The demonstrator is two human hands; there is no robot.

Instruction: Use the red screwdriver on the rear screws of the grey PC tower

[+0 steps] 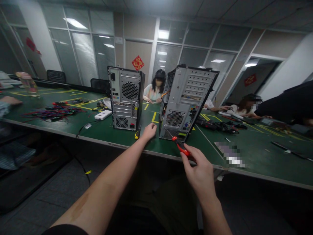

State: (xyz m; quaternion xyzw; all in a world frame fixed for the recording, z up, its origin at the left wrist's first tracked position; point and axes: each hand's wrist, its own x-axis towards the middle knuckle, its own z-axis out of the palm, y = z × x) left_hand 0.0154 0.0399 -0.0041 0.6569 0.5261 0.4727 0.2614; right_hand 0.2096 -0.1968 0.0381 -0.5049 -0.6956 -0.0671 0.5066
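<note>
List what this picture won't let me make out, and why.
All in the head view:
Whether the red-and-black screwdriver touches the right computer tower: its tip is too small.
Whether the left hand holds anything: its curled fingers hide that.
Flat item at right: pixelated.
Far-left co-worker: mostly cut off by the left edge.

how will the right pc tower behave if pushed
The tower is probably heavy, being large and metal-cased. Its metal rear panel should feel stiff. Pushed sideways up high, it may tip, standing taller than wide.
</note>
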